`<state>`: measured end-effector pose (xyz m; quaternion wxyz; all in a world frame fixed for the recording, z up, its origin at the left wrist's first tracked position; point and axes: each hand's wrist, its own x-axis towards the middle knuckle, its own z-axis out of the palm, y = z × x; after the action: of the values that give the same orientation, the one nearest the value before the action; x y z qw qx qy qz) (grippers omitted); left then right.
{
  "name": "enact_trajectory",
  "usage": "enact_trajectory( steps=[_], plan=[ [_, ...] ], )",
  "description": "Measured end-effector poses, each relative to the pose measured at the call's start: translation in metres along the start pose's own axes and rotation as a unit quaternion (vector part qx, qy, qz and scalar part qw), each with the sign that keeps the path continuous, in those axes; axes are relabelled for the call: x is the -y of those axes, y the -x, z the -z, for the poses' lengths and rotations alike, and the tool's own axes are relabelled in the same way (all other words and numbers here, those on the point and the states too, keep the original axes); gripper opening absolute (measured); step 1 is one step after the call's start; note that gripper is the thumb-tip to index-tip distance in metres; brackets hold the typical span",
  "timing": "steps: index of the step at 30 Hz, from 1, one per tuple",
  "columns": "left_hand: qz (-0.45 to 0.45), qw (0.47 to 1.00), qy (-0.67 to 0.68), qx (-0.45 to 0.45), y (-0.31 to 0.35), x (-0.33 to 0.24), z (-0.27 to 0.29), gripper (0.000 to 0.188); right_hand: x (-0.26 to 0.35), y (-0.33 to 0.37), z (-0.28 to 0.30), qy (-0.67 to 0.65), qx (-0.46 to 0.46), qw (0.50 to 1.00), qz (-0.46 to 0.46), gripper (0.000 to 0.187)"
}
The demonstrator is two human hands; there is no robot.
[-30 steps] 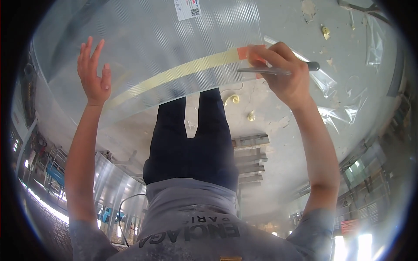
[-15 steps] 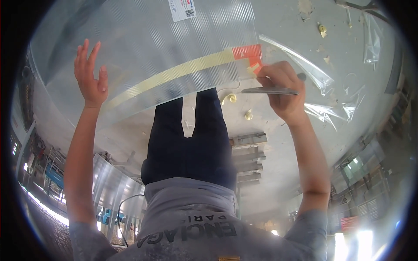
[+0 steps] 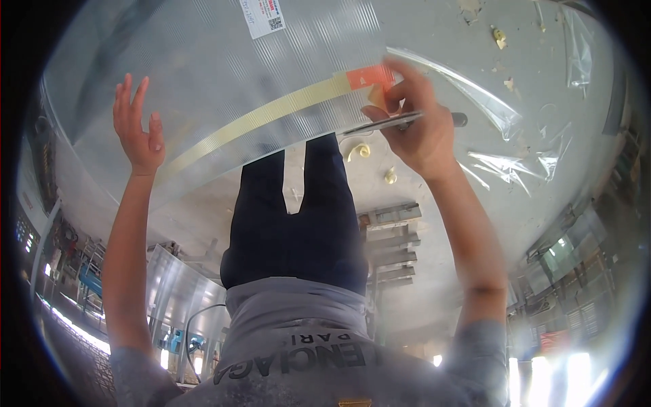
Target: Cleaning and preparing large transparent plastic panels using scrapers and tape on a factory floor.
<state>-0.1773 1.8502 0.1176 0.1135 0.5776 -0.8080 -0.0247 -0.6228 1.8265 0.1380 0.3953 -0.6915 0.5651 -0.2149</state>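
Observation:
A large translucent ribbed plastic panel [image 3: 203, 74] stretches in front of me. A strip of pale yellow tape [image 3: 271, 117] runs across its near side, ending at a patch of red tape [image 3: 366, 77] on the right corner. My right hand [image 3: 424, 129] is at that corner, closed round a slim knife-like metal tool [image 3: 380, 125] with a dark end. Its thumb and forefinger are beside a small lifted yellowish tape piece [image 3: 376, 98]; whether they pinch it is unclear. My left hand [image 3: 137, 129] is open over the panel's left part, fingers stretched, holding nothing; contact cannot be judged.
A white printed label [image 3: 266, 16] sits on the panel. Crumpled clear film [image 3: 491, 108] lies on the floor to the right. Curled yellow tape scraps [image 3: 359, 152] are scattered about. Metal bars [image 3: 393, 241] lie right of my legs, and shiny sheets [image 3: 178, 278] stand lower left.
My right hand has moved left and slightly up over the red tape corner, carrying the tool. The panel has shifted a little left in view. My left hand stays open, slightly lower.

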Motion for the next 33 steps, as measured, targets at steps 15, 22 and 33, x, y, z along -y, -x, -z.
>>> enact_trajectory(
  steps=[15, 22, 33],
  plan=[
    [0.002, 1.000, -0.005, 0.002, 0.001, 0.001, 0.003, 0.046, -0.029, 0.073, 0.030, -0.059, 0.045, 0.990, -0.118, 0.005],
    [-0.005, 1.000, 0.000, 0.001, -0.002, 0.000, 0.000, 0.048, -0.042, 0.054, -0.005, -0.368, -0.028, 0.852, -0.370, 0.011],
    [-0.013, 1.000, 0.017, -0.002, -0.008, 0.005, -0.003, 0.048, -0.130, 0.037, -0.061, -0.467, -0.343, 0.660, -0.477, 0.018]
  ],
)
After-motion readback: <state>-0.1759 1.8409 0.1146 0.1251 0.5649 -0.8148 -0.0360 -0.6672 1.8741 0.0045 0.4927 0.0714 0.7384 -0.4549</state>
